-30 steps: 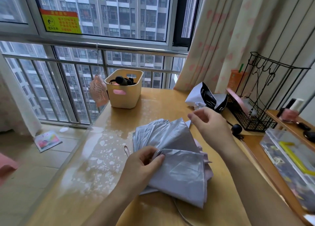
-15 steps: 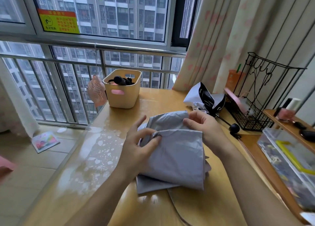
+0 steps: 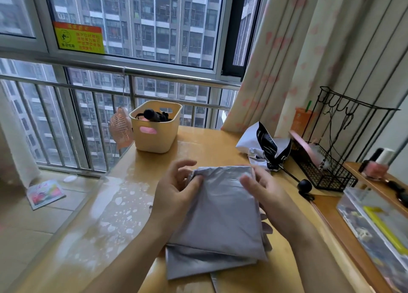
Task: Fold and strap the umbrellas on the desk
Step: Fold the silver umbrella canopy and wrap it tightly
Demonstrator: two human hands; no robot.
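Note:
A grey umbrella (image 3: 223, 217) lies on the wooden desk (image 3: 198, 147), its canopy folded into flat pleats. My left hand (image 3: 174, 195) pinches the pleats at the far left corner with thumb and forefinger. My right hand (image 3: 262, 191) grips the far right corner of the canopy. A strap end (image 3: 215, 284) sticks out from under the near edge. A second umbrella (image 3: 262, 147), white outside and black inside, lies crumpled at the back right, its black round handle (image 3: 304, 185) pointing toward me.
A cream basket (image 3: 154, 127) with black items stands at the back. A pink fan (image 3: 120, 127) hangs beside it. A black wire rack (image 3: 329, 171) and a clear box (image 3: 375, 224) sit on the right. The desk's left edge drops to the floor.
The loose pleats have been gathered into a narrower, neater stack. My right hand came down from the air onto the far right corner; my left hand shifted up to the far left corner.

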